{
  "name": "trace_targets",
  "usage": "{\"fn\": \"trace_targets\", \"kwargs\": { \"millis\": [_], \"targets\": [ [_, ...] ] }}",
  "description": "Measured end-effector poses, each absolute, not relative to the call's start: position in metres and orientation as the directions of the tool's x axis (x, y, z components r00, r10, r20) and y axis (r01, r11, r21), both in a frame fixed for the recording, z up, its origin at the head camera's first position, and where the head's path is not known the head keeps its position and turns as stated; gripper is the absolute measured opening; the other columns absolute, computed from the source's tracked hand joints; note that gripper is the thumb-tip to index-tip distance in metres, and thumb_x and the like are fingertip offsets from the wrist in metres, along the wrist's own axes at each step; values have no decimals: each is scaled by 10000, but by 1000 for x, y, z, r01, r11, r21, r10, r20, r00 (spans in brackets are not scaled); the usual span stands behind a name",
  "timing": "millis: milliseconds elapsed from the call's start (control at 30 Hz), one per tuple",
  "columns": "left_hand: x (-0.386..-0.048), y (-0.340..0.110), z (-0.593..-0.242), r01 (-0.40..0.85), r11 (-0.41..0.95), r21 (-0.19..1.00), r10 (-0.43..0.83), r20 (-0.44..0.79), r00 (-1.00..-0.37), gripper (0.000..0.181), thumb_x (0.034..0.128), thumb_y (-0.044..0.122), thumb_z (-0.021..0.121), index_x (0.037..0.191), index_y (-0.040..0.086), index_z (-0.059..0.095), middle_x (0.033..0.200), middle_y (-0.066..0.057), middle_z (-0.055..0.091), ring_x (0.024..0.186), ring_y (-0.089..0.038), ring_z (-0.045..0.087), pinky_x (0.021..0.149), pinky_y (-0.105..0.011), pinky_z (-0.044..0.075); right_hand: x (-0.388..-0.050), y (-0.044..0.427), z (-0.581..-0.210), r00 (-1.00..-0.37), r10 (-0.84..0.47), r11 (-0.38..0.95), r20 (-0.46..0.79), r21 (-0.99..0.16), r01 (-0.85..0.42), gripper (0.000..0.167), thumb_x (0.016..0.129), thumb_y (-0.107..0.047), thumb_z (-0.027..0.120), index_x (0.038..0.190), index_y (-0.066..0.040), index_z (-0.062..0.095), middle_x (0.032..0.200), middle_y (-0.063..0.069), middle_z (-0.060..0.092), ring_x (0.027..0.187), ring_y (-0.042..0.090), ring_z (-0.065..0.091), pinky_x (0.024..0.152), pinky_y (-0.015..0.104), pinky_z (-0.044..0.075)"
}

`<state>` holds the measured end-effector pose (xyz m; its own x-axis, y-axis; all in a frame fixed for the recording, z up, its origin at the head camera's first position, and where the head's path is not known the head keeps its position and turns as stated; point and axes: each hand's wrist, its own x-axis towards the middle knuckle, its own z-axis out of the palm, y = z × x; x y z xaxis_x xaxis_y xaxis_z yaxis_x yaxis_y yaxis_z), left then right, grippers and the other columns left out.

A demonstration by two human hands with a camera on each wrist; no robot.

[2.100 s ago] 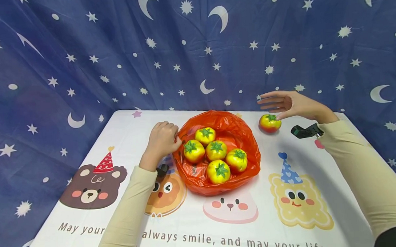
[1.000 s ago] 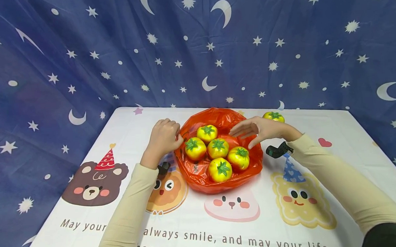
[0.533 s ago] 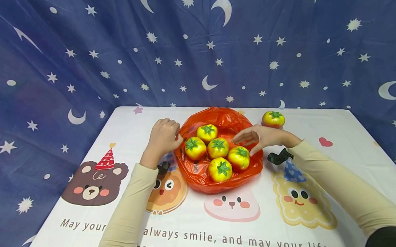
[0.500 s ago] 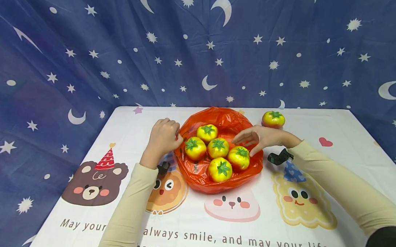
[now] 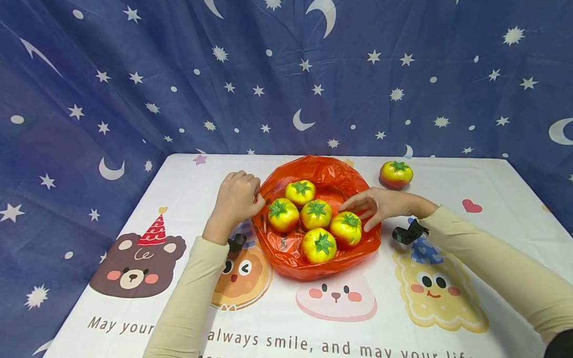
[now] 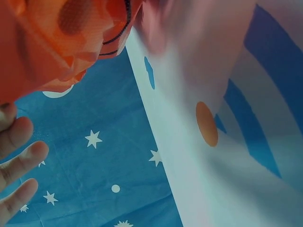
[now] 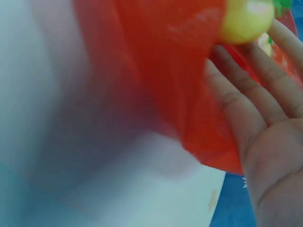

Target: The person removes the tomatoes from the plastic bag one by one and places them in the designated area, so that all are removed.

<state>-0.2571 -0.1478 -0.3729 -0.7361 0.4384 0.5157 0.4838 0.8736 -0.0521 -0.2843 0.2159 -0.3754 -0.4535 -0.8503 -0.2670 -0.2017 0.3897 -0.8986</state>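
A red plastic bag [image 5: 310,170] lies spread wide on the table, with several yellow-red tomatoes inside, one of them the rightmost tomato [image 5: 346,229]. My left hand [image 5: 235,202] grips the bag's left rim; in the left wrist view its curled fingers [image 6: 21,165] show below the bag [image 6: 57,52]. Over the right rim reaches my right hand [image 5: 387,203], its fingers loosely bent beside the rightmost tomato. The right wrist view shows the right hand [image 7: 274,142] against the bag [image 7: 165,61], fingertips close to a tomato [image 7: 246,21]; whether they touch it, I cannot tell.
One more tomato [image 5: 396,174] stands outside the bag, beyond my right hand. The white tablecloth [image 5: 516,234] carries cartoon prints, among them a bear [image 5: 133,271]. A blue curtain [image 5: 243,38] with moons and stars hangs behind the table.
My right hand has moved left from over the lone tomato to the bag, then lowered slightly toward the rightmost tomato. The left hand keeps its hold; the tomatoes in the bag stay put.
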Motion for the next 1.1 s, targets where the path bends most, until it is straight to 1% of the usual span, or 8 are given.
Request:
{"fn": "trace_targets", "kwargs": {
  "millis": [233, 467, 667, 833, 933, 1100],
  "targets": [
    [-258, -148, -374, 484, 874, -54, 439, 516, -736, 163, 697, 182, 573, 594, 102, 476, 579, -37, 488, 647, -250, 507, 741, -387, 459, -283, 215, -378, -486, -823, 418, -294, -893, -168, 646, 791, -109, 709, 1358, 31, 434, 1402, 244, 444, 1302, 408, 425, 950, 328, 483],
    [-257, -148, -374, 483, 874, -52, 438, 515, -737, 166, 695, 184, 571, 590, 105, 469, 575, -34, 480, 647, -249, 507, 740, -388, 459, -282, 212, -379, -492, -804, 442, -334, -889, -119, 641, 796, -125, 706, 1360, 16, 438, 1405, 232, 448, 1302, 370, 444, 947, 311, 485],
    [-257, -148, -374, 481, 875, -49, 436, 511, -740, 163, 697, 189, 569, 594, 105, 475, 579, -35, 488, 658, -249, 512, 748, -387, 458, -282, 210, -379, -492, -789, 452, -368, -890, -59, 626, 802, -98, 693, 1362, 17, 436, 1399, 231, 455, 1238, 258, 534, 933, 308, 495],
    [-257, -148, -373, 482, 875, -46, 434, 512, -741, 161, 697, 188, 574, 597, 104, 481, 581, -36, 493, 659, -248, 513, 753, -390, 458, -284, 210, -380, -488, -787, 455, -377, -889, -46, 617, 802, -91, 690, 1357, 15, 444, 1378, 210, 487, 1179, 182, 578, 927, 307, 498],
    [-256, -148, -373, 483, 874, -50, 437, 517, -736, 160, 696, 187, 577, 597, 104, 482, 581, -36, 494, 657, -248, 513, 747, -390, 458, -285, 211, -382, -486, -788, 454, -378, -890, -42, 611, 806, -99, 688, 1356, 11, 448, 1365, 198, 505, 1163, 179, 586, 922, 308, 502],
    [-256, -147, -372, 484, 874, -50, 438, 514, -737, 161, 698, 184, 576, 595, 103, 482, 578, -36, 492, 651, -246, 507, 741, -388, 457, -285, 211, -383, -494, -779, 457, -385, -889, -27, 617, 801, -105, 693, 1359, -1, 451, 1385, 206, 480, 1198, 228, 565, 925, 323, 501]
  ]
}}
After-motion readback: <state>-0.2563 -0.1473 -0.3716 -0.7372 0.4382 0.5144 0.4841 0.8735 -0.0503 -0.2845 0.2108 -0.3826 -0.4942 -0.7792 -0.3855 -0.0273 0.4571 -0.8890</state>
